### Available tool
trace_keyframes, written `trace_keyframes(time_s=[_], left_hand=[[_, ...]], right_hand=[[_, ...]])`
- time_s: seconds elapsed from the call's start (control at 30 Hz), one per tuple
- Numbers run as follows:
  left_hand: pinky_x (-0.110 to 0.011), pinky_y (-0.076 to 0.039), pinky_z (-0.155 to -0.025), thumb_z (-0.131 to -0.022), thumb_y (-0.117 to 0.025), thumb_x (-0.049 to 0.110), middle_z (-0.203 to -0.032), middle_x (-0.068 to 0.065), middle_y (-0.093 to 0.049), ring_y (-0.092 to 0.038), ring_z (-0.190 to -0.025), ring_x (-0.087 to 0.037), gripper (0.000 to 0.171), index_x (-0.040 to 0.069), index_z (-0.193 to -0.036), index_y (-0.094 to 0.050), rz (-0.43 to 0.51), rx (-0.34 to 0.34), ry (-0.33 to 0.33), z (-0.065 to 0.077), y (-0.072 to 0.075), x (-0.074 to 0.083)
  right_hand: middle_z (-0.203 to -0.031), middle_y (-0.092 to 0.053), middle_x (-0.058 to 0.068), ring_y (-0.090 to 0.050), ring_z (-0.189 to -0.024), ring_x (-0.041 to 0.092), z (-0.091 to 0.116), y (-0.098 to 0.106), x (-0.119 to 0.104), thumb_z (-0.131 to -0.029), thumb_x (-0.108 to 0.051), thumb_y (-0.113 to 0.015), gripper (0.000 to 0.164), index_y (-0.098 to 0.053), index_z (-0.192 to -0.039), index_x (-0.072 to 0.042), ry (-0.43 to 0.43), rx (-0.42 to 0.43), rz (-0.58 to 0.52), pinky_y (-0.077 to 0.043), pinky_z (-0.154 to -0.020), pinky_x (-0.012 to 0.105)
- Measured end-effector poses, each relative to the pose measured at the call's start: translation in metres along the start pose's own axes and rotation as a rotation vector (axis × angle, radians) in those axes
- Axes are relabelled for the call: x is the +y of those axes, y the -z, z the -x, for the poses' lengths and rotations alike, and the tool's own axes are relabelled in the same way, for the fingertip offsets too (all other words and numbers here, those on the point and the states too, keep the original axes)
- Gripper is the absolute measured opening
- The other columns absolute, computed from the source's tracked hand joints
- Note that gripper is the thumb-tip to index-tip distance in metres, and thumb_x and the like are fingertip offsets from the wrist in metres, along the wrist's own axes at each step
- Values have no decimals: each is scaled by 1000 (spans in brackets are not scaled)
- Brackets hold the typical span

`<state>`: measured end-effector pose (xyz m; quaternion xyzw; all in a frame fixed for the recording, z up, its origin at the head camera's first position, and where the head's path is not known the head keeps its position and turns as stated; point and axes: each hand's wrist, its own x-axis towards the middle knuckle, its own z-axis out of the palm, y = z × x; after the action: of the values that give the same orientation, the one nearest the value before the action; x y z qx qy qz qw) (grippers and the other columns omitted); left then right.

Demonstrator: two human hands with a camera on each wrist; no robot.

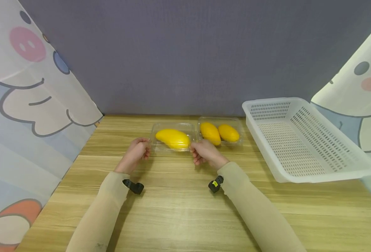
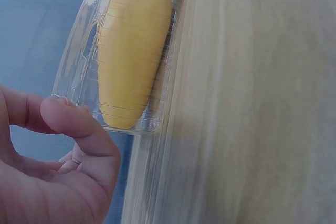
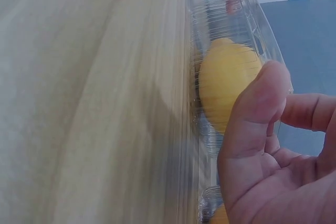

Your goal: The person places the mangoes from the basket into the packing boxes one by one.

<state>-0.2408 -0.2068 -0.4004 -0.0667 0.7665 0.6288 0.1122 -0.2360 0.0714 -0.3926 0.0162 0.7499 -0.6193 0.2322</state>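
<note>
A clear plastic clamshell box [image 1: 173, 125] with one large yellow mango [image 1: 173, 137] inside sits near the back of the table. My left hand [image 1: 135, 152] pinches the rim at its left end between thumb and forefinger; the left wrist view shows the thumb [image 2: 73, 119] bent over that edge. At the opposite end my right hand [image 1: 205, 152] pinches the rim the same way, its thumb [image 3: 265, 90] in front of the mango in the right wrist view. Just behind the right hand stands a second clear box [image 1: 224, 120] with two mangoes [image 1: 229, 133].
A white perforated plastic basket [image 1: 267, 148] stands on the right of the wooden table [image 1: 173, 210], with its slotted floor visible. A grey-blue partition [image 1: 179, 59] rises along the back edge, and printed cartoon curtains [image 1: 25, 98] hang at both sides.
</note>
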Motion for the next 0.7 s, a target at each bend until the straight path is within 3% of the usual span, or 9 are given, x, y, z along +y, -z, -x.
trace_keyframes(time_s=[0.33, 0.53, 0.7], left_hand=[[-24, -45, -59, -97, -44, 8, -92, -12, -51, -49, -70, -16, 44, -10, -137, -42, 0, 22, -5, -5, -1, 3], [-28, -53, -61, -103, -43, 18, -89, -15, -57, -54, -68, -18, 41, -11, -130, -49, -162, 123, -77, 0, -9, 3], [-34, -55, -69, -105, -42, 29, -105, -21, -59, -60, -77, -27, 49, -5, -139, -47, -299, 164, -111, 9, -9, 0]], right_hand=[[-67, -55, 3, -56, -51, 13, -2, -1, -1, -95, -14, -51, 20, -60, -92, 3, 7, 18, -6, -56, -52, 26], [-67, -57, 4, -57, -51, 13, -2, 2, 2, -101, -21, -54, 29, -62, -94, 6, 23, 16, -9, -57, -52, 27], [-65, -57, 5, -56, -51, 15, 4, 6, 3, -105, -31, -55, 42, -63, -95, 8, 42, 10, 56, -56, -50, 27]])
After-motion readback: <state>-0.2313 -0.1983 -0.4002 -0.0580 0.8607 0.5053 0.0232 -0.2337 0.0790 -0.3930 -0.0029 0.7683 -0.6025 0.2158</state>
